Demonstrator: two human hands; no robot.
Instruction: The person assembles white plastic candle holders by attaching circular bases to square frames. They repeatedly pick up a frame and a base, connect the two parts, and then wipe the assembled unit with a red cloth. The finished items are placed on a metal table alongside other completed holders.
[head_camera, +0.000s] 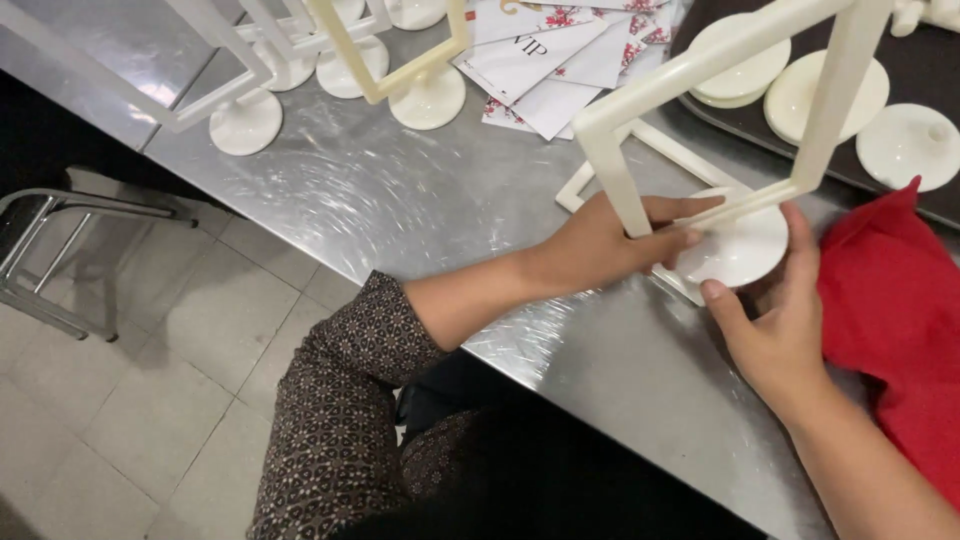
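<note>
1. Far left on the steel bench (400, 200), finished cream frame stands (330, 70) cluster.
2. Centre: the left hand (600, 245) grips a cream frame (720, 110) by its upright.
3. The right hand (775, 320) clasps its round base (735, 250), just beside a red cloth (890, 300).

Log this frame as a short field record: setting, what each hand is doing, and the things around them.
setting: steel table over a tiled floor
left hand: grips the lower corner of a cream frame
right hand: holds the frame's round base
right of hands: red cloth
far side: finished stands, white cards, dark tray of round bases
left of table: metal chair
</note>
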